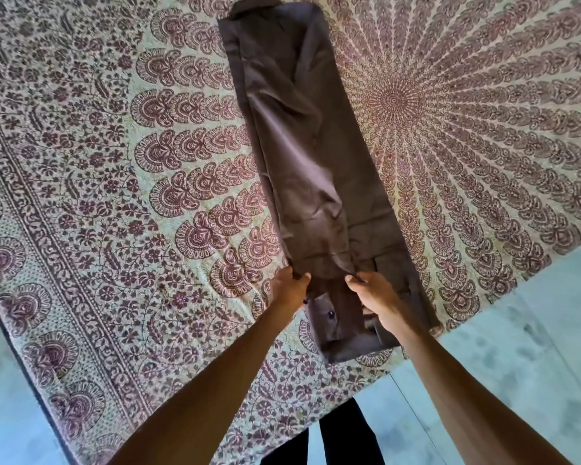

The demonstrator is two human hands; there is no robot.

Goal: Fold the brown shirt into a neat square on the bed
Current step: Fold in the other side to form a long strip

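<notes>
Head camera looks down on a dark brown cloth shirt (299, 146), folded into a long narrow strip, lying on a cream bedspread printed with maroon florals (81, 196). It runs from 12 o'clock, collar end, toward 6 o'clock. Near the 6 o'clock end, the left hand (291, 286) and right hand (376, 297) each pinch an upper fabric edge with curled fingers.

No readable text, labels, brands, numbers anywhere in view.
</notes>
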